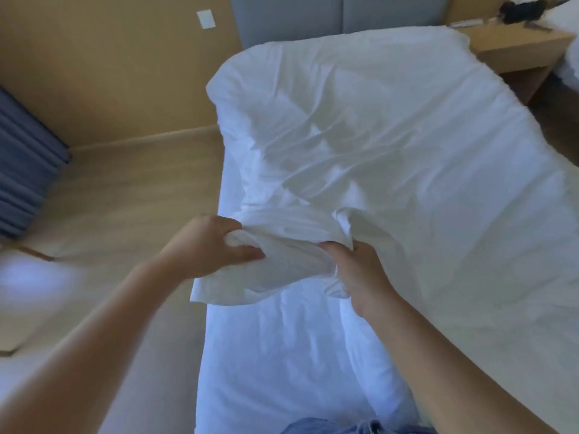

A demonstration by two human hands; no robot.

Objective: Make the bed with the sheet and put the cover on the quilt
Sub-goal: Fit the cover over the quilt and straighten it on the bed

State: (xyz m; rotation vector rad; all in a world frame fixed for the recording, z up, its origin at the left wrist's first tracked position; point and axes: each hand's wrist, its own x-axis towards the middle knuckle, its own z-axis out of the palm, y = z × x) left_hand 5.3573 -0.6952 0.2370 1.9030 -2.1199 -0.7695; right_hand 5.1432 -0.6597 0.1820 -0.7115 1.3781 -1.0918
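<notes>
Left hand: fingers curled over a bunched edge of the white cover, thumb laid along the cloth beneath, pinching the fold between them. Right hand: fingers bent into the same edge just to the right. Their tips are buried in the fabric, so only the knuckles and the back of the hand show. The hands are near each other, with a short, slack stretch of cloth between them.

Cover: plain white, heavily creased, lifted at the near end where it is gripped. From there it spreads away over the far and right parts of the bed. One loose corner hangs below the left hand. It cannot be told whether a quilt is inside.

Bed: smooth sheet, bluish in shade, exposed on the near part beneath the forearms.

Hard to read: the picture is soft with blur. A dark object on the wooden nightstand cannot be identified. The blue curtain is cut off at the left edge. A strip of denim is cropped at the bottom.
</notes>
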